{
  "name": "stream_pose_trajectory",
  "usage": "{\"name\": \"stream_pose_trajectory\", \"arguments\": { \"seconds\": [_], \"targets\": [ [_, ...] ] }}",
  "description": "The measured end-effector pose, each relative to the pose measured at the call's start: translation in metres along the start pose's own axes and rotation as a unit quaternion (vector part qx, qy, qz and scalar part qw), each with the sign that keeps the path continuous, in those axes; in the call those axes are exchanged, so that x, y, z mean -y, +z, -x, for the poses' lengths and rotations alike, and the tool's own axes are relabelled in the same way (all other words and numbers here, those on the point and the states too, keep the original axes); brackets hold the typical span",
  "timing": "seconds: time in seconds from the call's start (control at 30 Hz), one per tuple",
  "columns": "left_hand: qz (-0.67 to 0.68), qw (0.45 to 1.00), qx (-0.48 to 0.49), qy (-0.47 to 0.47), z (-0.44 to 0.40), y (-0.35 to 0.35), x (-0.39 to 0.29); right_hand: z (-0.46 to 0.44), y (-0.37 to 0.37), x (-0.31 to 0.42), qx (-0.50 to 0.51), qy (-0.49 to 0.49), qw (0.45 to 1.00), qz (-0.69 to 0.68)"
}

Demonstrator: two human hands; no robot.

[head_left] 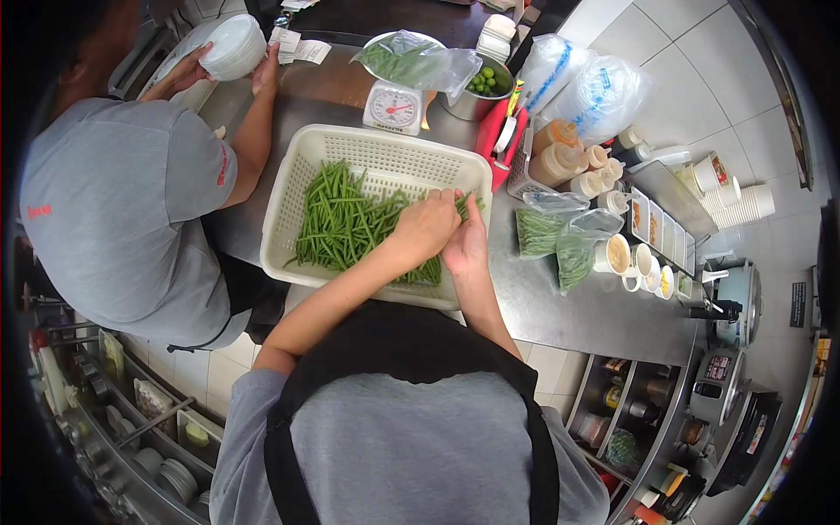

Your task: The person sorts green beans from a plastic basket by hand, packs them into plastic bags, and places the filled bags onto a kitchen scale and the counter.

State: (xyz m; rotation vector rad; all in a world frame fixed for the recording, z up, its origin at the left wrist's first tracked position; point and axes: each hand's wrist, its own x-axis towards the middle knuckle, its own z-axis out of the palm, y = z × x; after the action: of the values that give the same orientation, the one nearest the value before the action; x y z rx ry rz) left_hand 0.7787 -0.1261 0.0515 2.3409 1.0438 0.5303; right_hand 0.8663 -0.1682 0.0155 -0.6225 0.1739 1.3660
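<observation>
A white perforated plastic basket (pixel 289 175) sits on the steel counter, with a pile of green beans (pixel 337 223) spread over its left and middle. Over the basket's right side, my left hand (pixel 427 226) is closed, its fingers pinched around some green beans. Close against it, my right hand (pixel 467 243) grips the same small bunch, whose tips (pixel 464 206) show between the fingers. How many beans they hold is hidden. Just behind the basket stands a white dial scale (pixel 395 108), with a bag of greens (pixel 402 59) on top.
To the left, a co-worker (pixel 131 210) holds white bowls (pixel 234 48). A pot of green limes (pixel 486 81) and a red object (pixel 497 144) stand behind the basket. Bagged greens (pixel 538 229), sauce bottles (pixel 560 162) and cups (pixel 612 254) line the right side.
</observation>
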Motion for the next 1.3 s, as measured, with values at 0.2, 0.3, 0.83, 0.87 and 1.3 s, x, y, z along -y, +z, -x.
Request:
{"name": "stream_pose_trajectory", "arguments": {
  "seconds": [0.2, 0.3, 0.83, 0.87, 1.3],
  "targets": [
    [-0.147, 0.988, 0.024, 0.049, 0.005, -0.025, -0.006, 0.000, 0.011, -0.001, 0.001, 0.046, 0.998, 0.043],
    [-0.015, 0.997, -0.047, 0.063, 0.009, -0.055, -0.010, -0.012, 0.007, 0.017, 0.069, 0.052, 0.996, 0.031],
    [0.803, 0.523, -0.061, -0.279, -0.012, -0.047, 0.017, 0.000, 0.066, 0.023, 0.116, -0.073, 0.988, -0.074],
    [0.736, 0.631, -0.067, -0.238, -0.019, -0.055, 0.028, 0.001, 0.061, 0.037, 0.144, -0.077, 0.983, -0.080],
    [-0.232, 0.922, 0.308, -0.036, -0.019, 0.016, 0.099, 0.029, 0.029, 0.069, 0.158, -0.025, 0.976, -0.149]
  ]
}}
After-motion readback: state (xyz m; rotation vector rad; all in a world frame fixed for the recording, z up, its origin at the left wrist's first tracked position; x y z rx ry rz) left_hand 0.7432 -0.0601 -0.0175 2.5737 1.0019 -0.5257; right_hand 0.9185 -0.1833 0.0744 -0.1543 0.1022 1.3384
